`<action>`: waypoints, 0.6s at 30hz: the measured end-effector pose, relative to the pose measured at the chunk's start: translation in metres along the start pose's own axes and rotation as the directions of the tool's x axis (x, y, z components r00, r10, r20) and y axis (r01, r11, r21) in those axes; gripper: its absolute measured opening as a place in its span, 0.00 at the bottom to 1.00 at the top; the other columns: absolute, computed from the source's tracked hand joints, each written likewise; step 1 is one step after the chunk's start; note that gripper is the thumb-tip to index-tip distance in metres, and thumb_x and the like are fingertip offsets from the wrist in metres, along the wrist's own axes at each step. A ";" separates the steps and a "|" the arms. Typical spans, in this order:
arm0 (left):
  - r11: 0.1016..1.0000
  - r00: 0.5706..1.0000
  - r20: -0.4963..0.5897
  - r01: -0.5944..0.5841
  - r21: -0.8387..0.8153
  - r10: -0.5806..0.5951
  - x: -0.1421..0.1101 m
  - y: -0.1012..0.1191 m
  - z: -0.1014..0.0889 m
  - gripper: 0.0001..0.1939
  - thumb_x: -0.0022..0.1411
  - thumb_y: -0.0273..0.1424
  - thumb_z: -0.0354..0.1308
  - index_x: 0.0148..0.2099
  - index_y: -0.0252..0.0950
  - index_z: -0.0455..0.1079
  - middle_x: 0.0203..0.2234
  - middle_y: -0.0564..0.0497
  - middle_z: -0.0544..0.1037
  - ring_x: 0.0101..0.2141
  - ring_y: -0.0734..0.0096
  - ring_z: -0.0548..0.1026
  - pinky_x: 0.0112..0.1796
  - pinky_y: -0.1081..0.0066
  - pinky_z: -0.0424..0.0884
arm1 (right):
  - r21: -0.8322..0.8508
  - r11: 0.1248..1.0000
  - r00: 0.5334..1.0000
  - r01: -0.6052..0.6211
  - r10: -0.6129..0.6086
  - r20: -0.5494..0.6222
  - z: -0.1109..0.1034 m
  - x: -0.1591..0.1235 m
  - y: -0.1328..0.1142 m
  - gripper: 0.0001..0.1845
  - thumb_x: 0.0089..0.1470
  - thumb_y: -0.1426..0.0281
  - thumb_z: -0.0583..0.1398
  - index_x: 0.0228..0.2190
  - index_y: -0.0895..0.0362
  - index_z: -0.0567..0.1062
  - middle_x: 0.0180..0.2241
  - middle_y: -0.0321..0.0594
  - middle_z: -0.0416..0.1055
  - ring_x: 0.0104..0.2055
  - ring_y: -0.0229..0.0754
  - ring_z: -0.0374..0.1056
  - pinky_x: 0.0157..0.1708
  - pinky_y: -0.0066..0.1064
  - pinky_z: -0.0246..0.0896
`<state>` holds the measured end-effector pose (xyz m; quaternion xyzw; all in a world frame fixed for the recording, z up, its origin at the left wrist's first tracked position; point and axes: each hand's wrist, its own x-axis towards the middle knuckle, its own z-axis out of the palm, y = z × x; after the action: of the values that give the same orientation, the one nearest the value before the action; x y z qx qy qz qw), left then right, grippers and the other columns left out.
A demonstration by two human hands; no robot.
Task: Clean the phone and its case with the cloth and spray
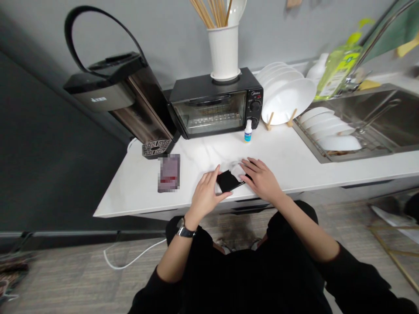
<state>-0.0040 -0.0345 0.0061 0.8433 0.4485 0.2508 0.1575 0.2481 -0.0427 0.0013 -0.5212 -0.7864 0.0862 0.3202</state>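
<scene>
A flat black phone (227, 181) lies on the white counter in front of me. My left hand (205, 195) holds its left end, with the thumb along the near edge and the fingers at the far side. Over the right part of the phone, my right hand (262, 180) presses a crumpled white tissue (236, 169) against the dark surface; the fingers partly hide both. A small white spray bottle (248, 132) with a blue label stands upright behind my right hand, apart from it. Left of my left hand, a pixelated purplish rectangular item (169, 174) lies flat.
A black toaster oven (212, 109) carries a white utensil holder (224, 52). On the left stands a tall drink dispenser (137, 100). White plates (284, 100) fill a rack beside the sink (386, 117), with a green soap bottle (340, 69) behind. The counter's front edge is close to me.
</scene>
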 end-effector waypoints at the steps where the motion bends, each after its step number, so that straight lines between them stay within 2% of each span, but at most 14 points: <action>1: 1.000 1.000 -0.014 0.008 0.005 -0.008 0.001 0.001 0.001 0.58 0.62 0.43 0.73 0.80 0.47 0.40 0.61 0.42 0.74 0.60 0.48 0.72 0.62 0.50 0.70 | -0.091 0.996 0.999 0.025 -0.022 0.033 0.008 -0.001 -0.008 0.32 0.71 0.51 0.54 0.65 0.59 0.72 0.69 0.54 0.67 0.74 0.66 0.56 0.72 0.66 0.51; 3: 1.000 1.000 -0.024 0.020 0.011 -0.020 -0.001 0.003 0.002 0.58 0.62 0.42 0.73 0.81 0.45 0.40 0.61 0.41 0.74 0.59 0.48 0.73 0.61 0.50 0.70 | -0.164 0.982 0.992 0.096 -0.081 0.097 0.022 -0.006 -0.027 0.41 0.69 0.45 0.54 0.68 0.63 0.68 0.73 0.57 0.60 0.77 0.69 0.49 0.73 0.70 0.45; 5: 0.999 0.999 -0.016 0.030 0.025 -0.030 -0.003 0.002 0.002 0.57 0.63 0.41 0.72 0.81 0.44 0.39 0.61 0.40 0.74 0.59 0.47 0.73 0.61 0.49 0.70 | -0.126 0.969 0.964 0.215 -0.190 0.185 0.030 -0.013 -0.041 0.49 0.66 0.39 0.53 0.71 0.63 0.63 0.74 0.57 0.56 0.77 0.65 0.50 0.74 0.66 0.45; 7: 0.998 0.999 -0.019 0.044 0.043 -0.044 -0.004 0.001 0.002 0.57 0.63 0.43 0.72 0.81 0.43 0.39 0.61 0.39 0.74 0.58 0.46 0.72 0.60 0.48 0.71 | -0.105 0.961 0.949 0.256 -0.229 0.218 0.030 -0.017 -0.042 0.50 0.66 0.39 0.52 0.73 0.61 0.57 0.74 0.55 0.55 0.77 0.60 0.53 0.75 0.64 0.45; 9: 0.998 0.998 -0.041 0.052 0.037 -0.050 -0.004 0.001 0.002 0.58 0.62 0.45 0.73 0.81 0.44 0.40 0.60 0.40 0.75 0.58 0.46 0.72 0.60 0.48 0.71 | -0.171 0.970 0.978 0.172 -0.146 0.151 0.021 -0.017 -0.027 0.47 0.68 0.41 0.51 0.74 0.57 0.55 0.74 0.55 0.57 0.77 0.62 0.52 0.75 0.68 0.41; 11: 0.999 0.997 -0.056 0.051 0.017 -0.050 -0.002 0.002 0.003 0.58 0.61 0.45 0.73 0.80 0.45 0.40 0.60 0.42 0.76 0.59 0.47 0.73 0.60 0.49 0.70 | -0.247 0.968 0.999 0.038 -0.032 0.029 0.010 -0.014 -0.006 0.46 0.68 0.42 0.53 0.73 0.58 0.58 0.73 0.57 0.59 0.78 0.67 0.46 0.74 0.73 0.37; 13: 0.999 0.997 -0.058 0.051 -0.002 -0.051 0.000 0.003 0.003 0.58 0.61 0.44 0.74 0.80 0.46 0.39 0.60 0.43 0.76 0.58 0.48 0.73 0.60 0.49 0.70 | -0.264 0.964 0.999 -0.031 0.020 -0.043 0.003 -0.010 0.007 0.49 0.65 0.39 0.53 0.72 0.61 0.59 0.74 0.61 0.54 0.79 0.70 0.41 0.73 0.74 0.37; 15: 0.998 0.997 -0.059 0.056 -0.007 -0.057 0.001 0.003 0.004 0.59 0.61 0.44 0.74 0.80 0.47 0.40 0.60 0.43 0.76 0.58 0.47 0.73 0.60 0.49 0.71 | -0.237 0.971 0.999 -0.028 0.020 -0.038 0.006 -0.006 0.004 0.53 0.64 0.38 0.53 0.73 0.63 0.56 0.76 0.64 0.47 0.79 0.70 0.42 0.73 0.71 0.41; 18: 0.998 0.997 -0.048 0.062 -0.006 -0.062 0.000 0.003 0.004 0.59 0.61 0.44 0.74 0.80 0.45 0.40 0.60 0.42 0.76 0.59 0.47 0.73 0.60 0.49 0.71 | -0.180 0.980 0.995 0.089 -0.078 0.070 0.023 -0.006 -0.022 0.54 0.65 0.38 0.53 0.75 0.61 0.50 0.75 0.63 0.51 0.77 0.66 0.50 0.74 0.66 0.47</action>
<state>0.0003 -0.0362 0.0043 0.8224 0.4776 0.2669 0.1562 0.2195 -0.0530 -0.0087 -0.5119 -0.8218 0.0162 0.2496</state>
